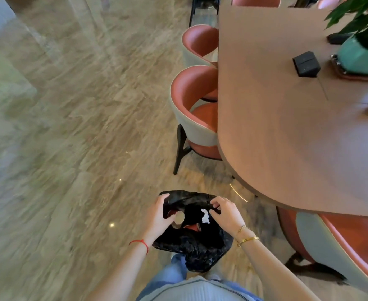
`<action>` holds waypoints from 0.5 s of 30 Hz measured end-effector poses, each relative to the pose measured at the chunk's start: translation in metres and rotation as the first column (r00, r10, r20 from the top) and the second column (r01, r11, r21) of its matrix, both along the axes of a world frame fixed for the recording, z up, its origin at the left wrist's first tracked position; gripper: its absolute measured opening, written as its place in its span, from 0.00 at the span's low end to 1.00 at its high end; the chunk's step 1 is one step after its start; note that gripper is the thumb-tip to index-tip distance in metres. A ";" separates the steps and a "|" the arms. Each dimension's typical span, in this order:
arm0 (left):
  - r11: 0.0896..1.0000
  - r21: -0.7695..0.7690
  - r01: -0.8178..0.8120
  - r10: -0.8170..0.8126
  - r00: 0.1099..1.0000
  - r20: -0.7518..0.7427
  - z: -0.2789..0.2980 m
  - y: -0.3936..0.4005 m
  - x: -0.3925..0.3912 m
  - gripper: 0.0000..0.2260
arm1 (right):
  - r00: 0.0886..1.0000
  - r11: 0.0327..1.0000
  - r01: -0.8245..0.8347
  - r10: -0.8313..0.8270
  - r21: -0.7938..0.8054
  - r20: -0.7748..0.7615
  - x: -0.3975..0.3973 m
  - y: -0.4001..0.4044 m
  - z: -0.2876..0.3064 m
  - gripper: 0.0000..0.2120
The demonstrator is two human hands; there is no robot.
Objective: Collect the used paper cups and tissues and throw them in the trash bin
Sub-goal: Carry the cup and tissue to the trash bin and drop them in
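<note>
1. Bag of thin black plastic (191,246), held open at the bottom centre of the frame, above a marble floor (70,127).
2. The left hand (159,216) has its grip closed on the bag's left rim; the right hand (226,213) pinches the right rim.
3. Inside lie a paper cup (178,218) on its side, a second reddish cup (194,227) and a white tissue (205,216).
4. The bag looks soft, slippery and light; the cups should crush easily, so it is best held by the rim, not squeezed around the load.
5. A curved desk (287,137) fills the right of the frame, with red chairs (196,114) tucked beside it.
6. No trash bin is visible.
</note>
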State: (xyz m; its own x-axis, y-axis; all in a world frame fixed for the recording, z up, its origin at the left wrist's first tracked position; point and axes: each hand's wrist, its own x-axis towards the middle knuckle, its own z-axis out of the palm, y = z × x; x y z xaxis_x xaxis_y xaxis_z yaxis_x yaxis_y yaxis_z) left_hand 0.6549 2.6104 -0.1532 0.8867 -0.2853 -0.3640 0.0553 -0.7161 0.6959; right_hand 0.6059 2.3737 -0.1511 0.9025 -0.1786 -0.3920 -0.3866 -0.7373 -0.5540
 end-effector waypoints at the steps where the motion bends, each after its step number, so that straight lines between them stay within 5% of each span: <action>1: 1.000 0.012 0.026 -0.027 0.999 0.020 0.003 0.005 0.006 0.27 | 1.000 1.000 0.019 -0.019 -0.007 0.017 0.002 0.002 0.004 0.13; 15: 0.902 0.192 0.386 -0.429 0.852 0.301 0.071 0.019 0.048 0.19 | 0.911 0.940 0.321 -0.272 -0.119 0.310 -0.049 0.017 0.062 0.17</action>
State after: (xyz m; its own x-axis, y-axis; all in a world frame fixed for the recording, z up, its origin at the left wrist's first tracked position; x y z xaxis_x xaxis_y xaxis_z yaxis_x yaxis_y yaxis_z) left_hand 0.7025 2.6292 -0.0826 0.7739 -0.6203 -0.1279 -0.4759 -0.7028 0.5288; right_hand 0.5564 2.3911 -0.0888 0.8662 -0.4949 -0.0686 -0.4454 -0.7025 -0.5550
